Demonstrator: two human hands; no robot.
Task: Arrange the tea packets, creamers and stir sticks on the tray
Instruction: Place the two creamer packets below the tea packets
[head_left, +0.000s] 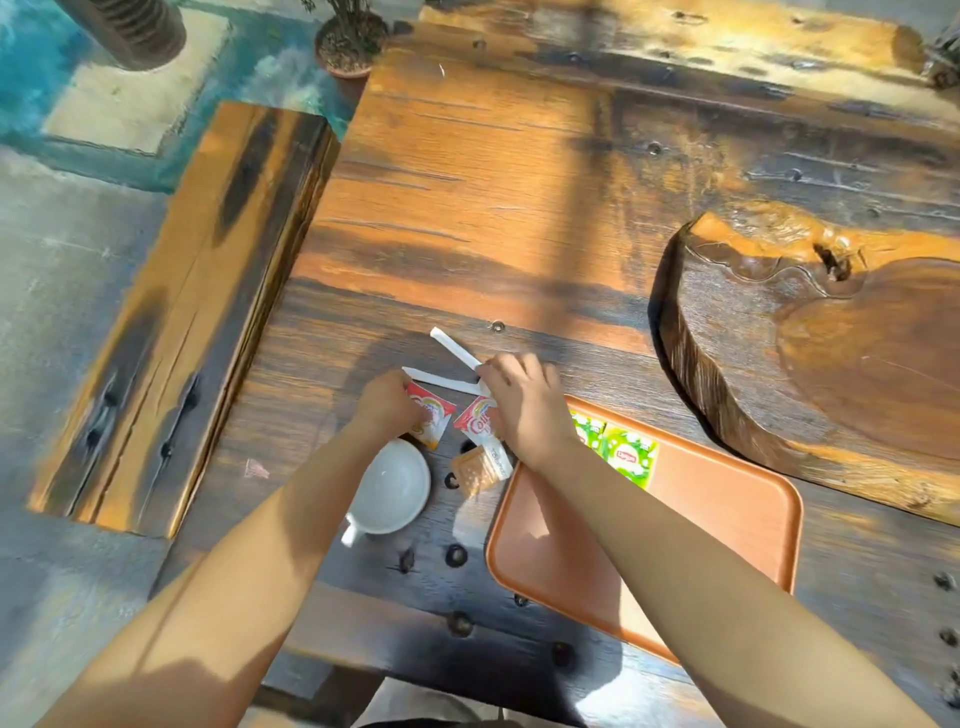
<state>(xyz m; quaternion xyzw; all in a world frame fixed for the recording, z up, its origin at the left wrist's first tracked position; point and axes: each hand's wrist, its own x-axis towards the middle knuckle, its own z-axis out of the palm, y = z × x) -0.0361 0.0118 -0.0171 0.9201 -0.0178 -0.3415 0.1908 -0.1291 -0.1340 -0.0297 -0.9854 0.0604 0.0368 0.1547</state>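
Observation:
An orange-brown tray (727, 519) lies on the dark wooden table at the lower right, and two green tea packets (623, 452) rest side by side at its far edge. My left hand (387, 402) is closed on a red-and-white creamer packet (434, 421) left of the tray. My right hand (524, 402) grips a second red-and-white creamer packet (478, 423), and its fingers also touch two white wrapped stir sticks (452, 351) lying crossed on the table. Whether the sticks are gripped I cannot tell.
A white cup (389, 486) stands just below my left hand. A small tan biscuit packet (475, 470) lies between cup and tray. A thick carved wooden slab (831, 338) rises at the right. A wooden bench (208, 291) sits left, and a potted plant (350, 39) stands beyond the table.

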